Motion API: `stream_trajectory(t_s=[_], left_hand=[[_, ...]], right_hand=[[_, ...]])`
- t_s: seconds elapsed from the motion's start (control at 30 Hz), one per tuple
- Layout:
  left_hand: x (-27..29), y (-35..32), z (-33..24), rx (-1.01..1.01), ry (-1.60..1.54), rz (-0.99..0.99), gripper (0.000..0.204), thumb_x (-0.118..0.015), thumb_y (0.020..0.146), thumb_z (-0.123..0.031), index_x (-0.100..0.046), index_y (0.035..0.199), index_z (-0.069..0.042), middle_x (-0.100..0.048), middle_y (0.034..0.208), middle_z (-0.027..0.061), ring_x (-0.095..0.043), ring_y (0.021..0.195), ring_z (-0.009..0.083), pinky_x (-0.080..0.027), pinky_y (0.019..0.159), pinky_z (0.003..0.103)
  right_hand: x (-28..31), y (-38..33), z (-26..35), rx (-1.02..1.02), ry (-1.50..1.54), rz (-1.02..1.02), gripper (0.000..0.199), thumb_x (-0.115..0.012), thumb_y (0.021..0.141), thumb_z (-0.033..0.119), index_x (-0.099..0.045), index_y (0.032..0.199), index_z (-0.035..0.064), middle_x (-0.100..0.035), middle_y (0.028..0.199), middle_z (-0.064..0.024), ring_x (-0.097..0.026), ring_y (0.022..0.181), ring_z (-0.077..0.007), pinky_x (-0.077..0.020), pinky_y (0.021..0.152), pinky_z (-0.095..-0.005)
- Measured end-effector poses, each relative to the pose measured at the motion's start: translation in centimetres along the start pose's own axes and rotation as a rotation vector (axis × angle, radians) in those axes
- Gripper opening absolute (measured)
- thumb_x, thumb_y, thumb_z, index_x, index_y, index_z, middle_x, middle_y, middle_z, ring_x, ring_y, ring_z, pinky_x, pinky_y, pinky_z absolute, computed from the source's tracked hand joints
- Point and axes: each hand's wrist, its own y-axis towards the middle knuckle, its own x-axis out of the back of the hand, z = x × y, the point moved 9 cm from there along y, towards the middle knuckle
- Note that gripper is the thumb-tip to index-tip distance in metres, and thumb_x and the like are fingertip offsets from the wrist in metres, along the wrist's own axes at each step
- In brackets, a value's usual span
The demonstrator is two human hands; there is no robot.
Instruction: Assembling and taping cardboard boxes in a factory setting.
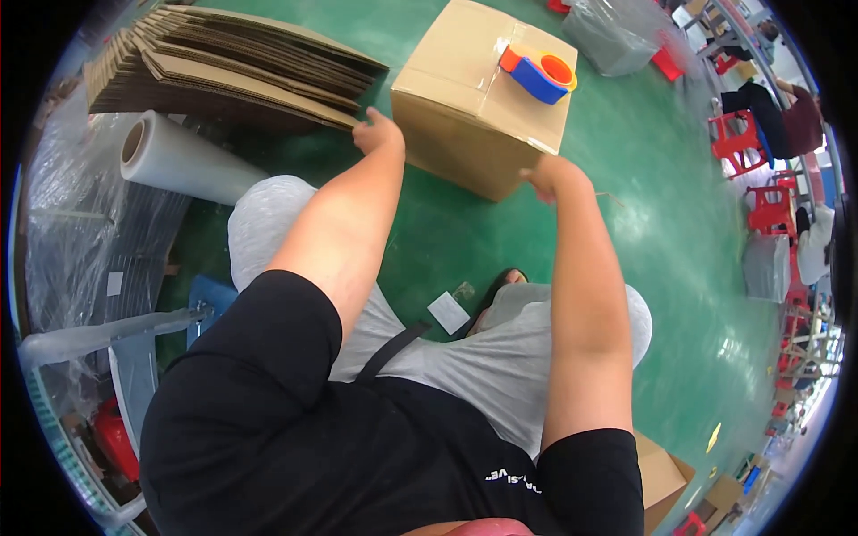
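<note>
Both hands: left hand (pixel 377 134) and right hand (pixel 547 174), fingers closed on sealed cardboard box (pixel 483 98) corners, steadied on floor (pixel 643 232); tape dispenser (pixel 539 74) rested atop.

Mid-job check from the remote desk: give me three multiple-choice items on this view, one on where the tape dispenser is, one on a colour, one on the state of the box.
1. Where does the blue and orange handheld tape dispenser rest?
A. on the green floor
B. on top of the brown cardboard box
C. on the stack of flattened cardboard sheets

2. What colour is the floor?
A. green
B. grey
C. red

3. How are the box's top flaps?
A. standing open
B. torn off
C. folded shut, with clear tape along the seam

Answers:
1 B, the dispenser sits on the box's closed top.
2 A, glossy green shows all round the box.
3 C, the flaps lie flat under a shiny tape strip; the left hand and right hand touch the box's near corners.
</note>
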Motion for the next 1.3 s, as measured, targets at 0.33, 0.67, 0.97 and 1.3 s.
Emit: stream_trajectory(t_s=[0.33, 0.67, 0.97, 1.3], left_hand=[[-1.7, -5.1, -5.1, -0.734, -0.209, 0.358, 0.043, -0.053, 0.095, -0.041, -0.059, 0.119, -0.005, -0.064, 0.112, 0.0181, -0.06, 0.105, 0.0309, -0.045, 0.089, 0.038], [-1.5, -10.7, -5.3, -1.299, 0.536, 0.347, 0.04, -0.053, 0.094, -0.043, -0.068, 0.084, -0.007, -0.069, 0.078, 0.0126, -0.067, 0.075, 0.0302, -0.051, 0.065, 0.044], [-1.5, -26.9, 2.4, -2.252, 0.671, 0.619, 0.02, -0.06, 0.082, -0.023, -0.059, 0.064, -0.013, -0.06, 0.056, 0.0052, -0.061, 0.049, 0.0247, -0.046, 0.044, 0.039], [-2.5, -29.6, -8.1, -1.952, 0.279, 0.64, 0.022, -0.062, 0.078, -0.026, -0.06, 0.088, -0.007, -0.063, 0.086, 0.0122, -0.063, 0.084, 0.032, -0.05, 0.071, 0.043]], right_hand=[[-0.8, 1.8, 7.2, 0.458, 1.101, -0.222, 0.036, -0.06, 0.092, 0.029, -0.066, 0.117, 0.0033, -0.068, 0.109, -0.009, -0.059, 0.108, -0.0175, -0.0431, 0.097, -0.0312], [1.2, -0.9, 5.8, 0.187, -0.045, 0.004, 0.053, -0.068, 0.08, 0.041, -0.064, 0.121, 0.0078, -0.062, 0.125, -0.015, -0.058, 0.116, -0.0311, -0.0486, 0.094, -0.0356], [12.5, -6.2, -7.7, -0.42, -0.26, -0.176, 0.041, -0.056, 0.089, 0.021, -0.059, 0.129, 0.0185, -0.056, 0.135, -0.0048, -0.059, 0.118, -0.0257, -0.0486, 0.095, -0.0415], [12.3, -5.1, -7.3, 0.167, -0.016, -0.773, 0.053, -0.057, 0.085, 0.002, -0.048, 0.135, 0.0159, -0.038, 0.149, -0.0057, -0.032, 0.14, -0.0264, -0.0365, 0.106, -0.0496]])
